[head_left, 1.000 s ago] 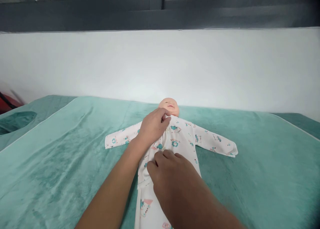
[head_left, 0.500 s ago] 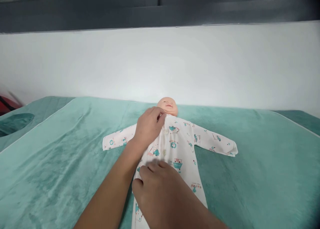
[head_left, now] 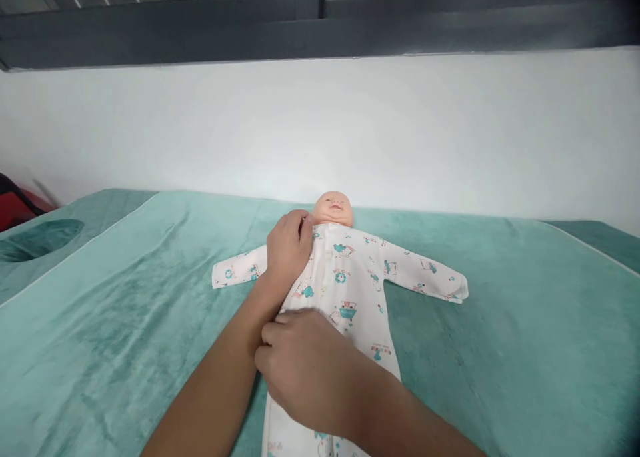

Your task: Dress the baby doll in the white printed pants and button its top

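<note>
A baby doll (head_left: 334,208) lies on its back in a white baby romper (head_left: 345,290) printed with small teal and pink animals. Its sleeves are spread out to both sides. Near the neck, my left hand (head_left: 291,244) is closed on the romper at the shoulder on the left; its fingertips are partly hidden. Lower down, my right hand (head_left: 307,360) curls its fingers around the romper's left side, close to my left forearm. Both hands and forearms cover part of the romper's left half.
A teal plush blanket (head_left: 525,350) spreads under the doll, with a round hollow (head_left: 43,237) at its left. Behind it stands a white wall (head_left: 320,124) below a dark window frame (head_left: 200,34). Something red and black (head_left: 17,204) shows at the left edge.
My left hand has shifted left from the collar's middle to the shoulder. My right hand has moved slightly up and left. The romper's front flap now lies flatter across the chest.
</note>
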`<state>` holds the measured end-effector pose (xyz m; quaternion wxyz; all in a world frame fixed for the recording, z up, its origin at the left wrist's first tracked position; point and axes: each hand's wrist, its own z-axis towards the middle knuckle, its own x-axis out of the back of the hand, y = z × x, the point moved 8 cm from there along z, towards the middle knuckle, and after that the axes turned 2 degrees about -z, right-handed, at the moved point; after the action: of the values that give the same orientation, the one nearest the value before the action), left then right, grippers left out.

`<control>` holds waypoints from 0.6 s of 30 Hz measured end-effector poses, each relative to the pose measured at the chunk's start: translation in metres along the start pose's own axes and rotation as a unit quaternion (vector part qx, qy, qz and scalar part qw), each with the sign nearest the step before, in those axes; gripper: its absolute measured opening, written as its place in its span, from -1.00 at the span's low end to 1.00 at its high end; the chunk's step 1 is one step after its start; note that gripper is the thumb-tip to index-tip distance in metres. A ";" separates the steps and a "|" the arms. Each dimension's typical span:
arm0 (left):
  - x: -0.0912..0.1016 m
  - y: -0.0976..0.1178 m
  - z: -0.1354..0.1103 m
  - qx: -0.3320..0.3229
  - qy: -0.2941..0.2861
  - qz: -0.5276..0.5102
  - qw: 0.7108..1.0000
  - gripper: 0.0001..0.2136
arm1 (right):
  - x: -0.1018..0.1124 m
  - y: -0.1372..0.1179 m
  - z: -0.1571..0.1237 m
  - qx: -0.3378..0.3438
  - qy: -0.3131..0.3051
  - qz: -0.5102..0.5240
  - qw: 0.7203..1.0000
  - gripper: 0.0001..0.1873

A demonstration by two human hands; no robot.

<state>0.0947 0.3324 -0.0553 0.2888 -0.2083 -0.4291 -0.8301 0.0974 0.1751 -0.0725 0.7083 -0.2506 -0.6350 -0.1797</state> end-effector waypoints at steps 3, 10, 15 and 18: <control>0.005 -0.016 -0.017 0.018 0.000 0.047 0.999 -0.68 | 0.004 -0.008 -0.002 0.029 0.005 0.122 0.992 -0.86; 0.003 -0.037 -0.071 0.002 -0.078 0.171 0.982 -0.75 | 0.060 0.075 -0.039 -0.118 0.278 0.334 0.893 -0.76; 0.004 -0.034 -0.070 -0.038 -0.053 0.172 0.983 -0.68 | 0.046 0.153 -0.085 -0.329 0.395 0.190 0.837 -0.58; 0.013 -0.035 -0.063 -0.058 -0.016 0.187 0.981 -0.64 | 0.017 0.169 -0.084 -0.338 0.309 0.225 0.860 -0.45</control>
<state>0.0554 0.2927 -0.1024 0.4192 -0.3147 -0.3380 -0.7817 0.2641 0.2641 -0.0831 0.7614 -0.5419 -0.2100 -0.2872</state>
